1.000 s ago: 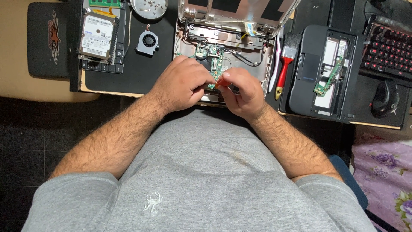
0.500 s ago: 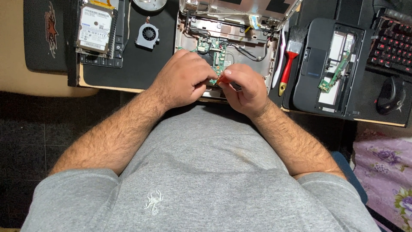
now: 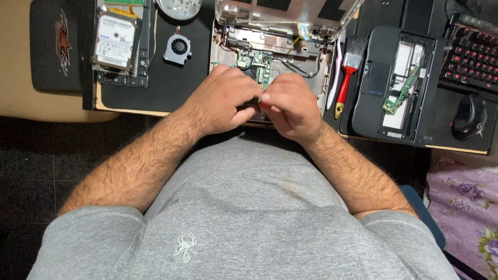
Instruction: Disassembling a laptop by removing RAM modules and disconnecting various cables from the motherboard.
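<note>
Two hands at frame centre over an opened laptop chassis point(image 3: 275, 52), left hand point(image 3: 225, 98) and right hand point(image 3: 290, 106) fingers pinched together on a small dark part point(image 3: 251, 105), red-handled brush point(image 3: 348, 72) right, cooling fan point(image 3: 178, 48) upper left.

The left hand point(image 3: 223, 101) and right hand point(image 3: 290, 106) close over a small dark part point(image 3: 251, 105) at the counter's near edge, hiding most of it and their own fingers, so the grip cannot be judged. At the counter's far edge, the picture's top cuts off the round metal disc point(image 3: 179, 6) and the opened laptop chassis point(image 3: 280, 31).
</note>
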